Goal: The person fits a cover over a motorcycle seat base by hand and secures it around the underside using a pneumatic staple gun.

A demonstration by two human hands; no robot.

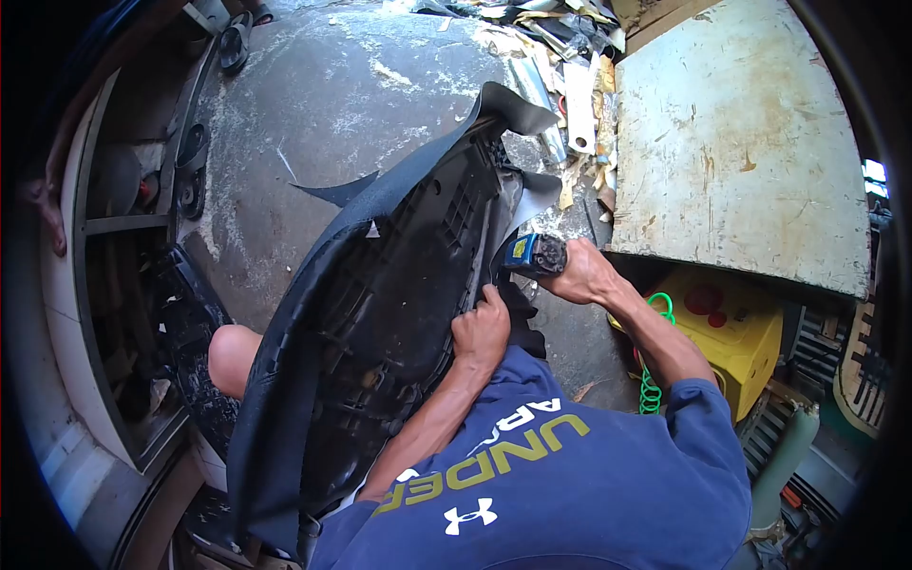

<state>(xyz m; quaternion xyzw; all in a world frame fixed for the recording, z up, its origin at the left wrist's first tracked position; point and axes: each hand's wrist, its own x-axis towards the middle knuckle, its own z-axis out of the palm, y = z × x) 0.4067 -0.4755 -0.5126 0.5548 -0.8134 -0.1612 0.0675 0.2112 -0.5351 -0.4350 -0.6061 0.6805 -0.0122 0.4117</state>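
A motorcycle seat [385, 294] lies upside down across my lap, its black plastic base facing up. Black cover material [318, 275] wraps around it, with loose flaps sticking out at the far end. My left hand [480, 331] is closed at the near right rim, thumb and finger pressed on the cover's edge. In my right hand [579, 273] is a blue and black staple gun [532, 253]. Its nose is close beside the rim, just beyond my left hand; whether it touches is hidden. A coiled green air hose [652, 388] hangs below my right forearm.
A worn whitish board [741, 142] stands at the right above a yellow box [731, 337]. Scraps [570, 66] pile up at the back. Sandals [235, 43] lie beside an open-fronted cabinet [128, 226] at left. Another person's limb [52, 204] shows at the far left.
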